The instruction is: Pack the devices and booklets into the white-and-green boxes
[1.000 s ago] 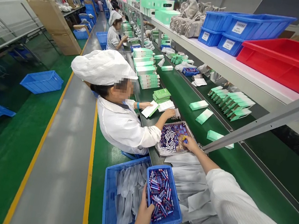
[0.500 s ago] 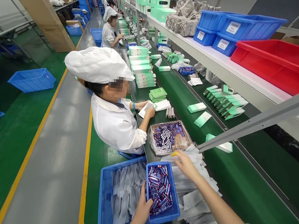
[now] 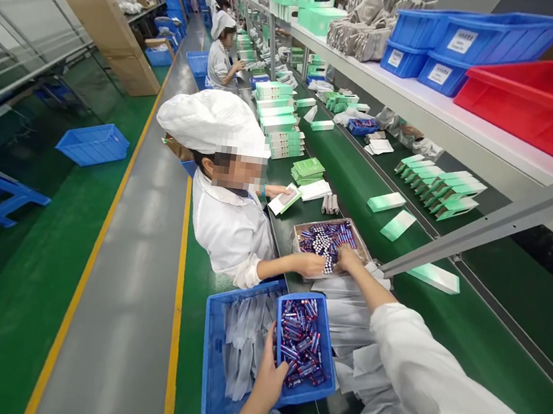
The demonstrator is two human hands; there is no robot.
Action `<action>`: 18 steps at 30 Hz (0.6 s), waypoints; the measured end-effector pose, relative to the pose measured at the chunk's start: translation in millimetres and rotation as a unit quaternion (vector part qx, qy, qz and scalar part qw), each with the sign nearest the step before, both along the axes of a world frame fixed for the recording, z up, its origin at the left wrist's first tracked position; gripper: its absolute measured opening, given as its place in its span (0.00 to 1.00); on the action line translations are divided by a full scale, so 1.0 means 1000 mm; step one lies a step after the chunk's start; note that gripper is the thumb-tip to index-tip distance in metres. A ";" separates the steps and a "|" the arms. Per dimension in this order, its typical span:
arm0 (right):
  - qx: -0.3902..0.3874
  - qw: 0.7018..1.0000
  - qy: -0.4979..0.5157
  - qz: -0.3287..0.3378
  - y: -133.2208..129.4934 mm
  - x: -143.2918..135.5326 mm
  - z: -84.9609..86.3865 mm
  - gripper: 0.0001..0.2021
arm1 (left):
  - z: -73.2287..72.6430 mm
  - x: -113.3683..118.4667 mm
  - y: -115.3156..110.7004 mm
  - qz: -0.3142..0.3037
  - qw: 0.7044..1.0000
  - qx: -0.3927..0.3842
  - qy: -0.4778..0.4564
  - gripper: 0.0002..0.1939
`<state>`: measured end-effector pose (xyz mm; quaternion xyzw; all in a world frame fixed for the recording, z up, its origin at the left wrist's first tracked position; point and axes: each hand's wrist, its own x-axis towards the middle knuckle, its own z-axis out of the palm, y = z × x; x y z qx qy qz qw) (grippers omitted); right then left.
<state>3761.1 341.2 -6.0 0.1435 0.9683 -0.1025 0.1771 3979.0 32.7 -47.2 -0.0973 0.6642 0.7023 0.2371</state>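
Note:
My left hand (image 3: 268, 375) grips the left wall of a small blue bin (image 3: 306, 393), thumb over the rim. Loose blue-and-red batteries (image 3: 301, 339) lie jumbled inside the bin. My right hand (image 3: 349, 259) reaches into the right side of a shallow plastic-lined box (image 3: 296, 242). Its fingers are bent down together at the packed batteries (image 3: 323, 238); their tips, and whatever they hold, are hidden. A co-worker's hand (image 3: 310, 265) is at the front of the same box, close to my right hand.
A larger blue crate (image 3: 210, 360) of grey pouches stands under the small bin. More grey pouches (image 3: 344, 309) cover the bench. A metal post (image 3: 486, 223) slants close to my right arm. Green-white cartons (image 3: 398, 225) lie on the green belt (image 3: 473, 325). A co-worker (image 3: 229, 221) sits at the left.
My right hand has moved forward and down into the box of batteries. The co-worker's near hand has left the white-green carton and come to the same box. My left hand still holds the bin.

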 end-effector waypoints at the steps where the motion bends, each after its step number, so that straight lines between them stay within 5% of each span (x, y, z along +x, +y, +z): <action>1: -0.013 1.000 0.017 0.005 -0.002 0.006 0.009 0.16 | 0.003 0.000 -0.006 0.001 1.000 0.001 0.006 0.47; 5: -0.095 0.989 0.093 0.071 -0.043 0.080 0.050 0.12 | 0.010 0.002 -0.034 0.010 1.000 0.011 -0.010 0.47; 8: -0.171 0.965 0.111 0.166 -0.113 0.166 0.067 0.12 | 0.013 0.007 -0.061 0.014 0.999 0.026 -0.024 0.46; 11: -0.267 0.924 0.109 0.252 -0.190 0.231 0.066 0.16 | 0.017 0.016 -0.098 0.027 0.998 0.051 -0.037 0.44; 14: -0.285 0.917 0.158 0.230 -0.264 0.253 0.060 0.20 | 0.021 0.021 -0.152 0.055 0.992 0.093 -0.060 0.43; 18: -0.300 0.901 0.273 0.154 -0.378 0.225 0.051 0.23 | 0.025 0.012 -0.269 0.094 0.990 0.103 -0.034 0.45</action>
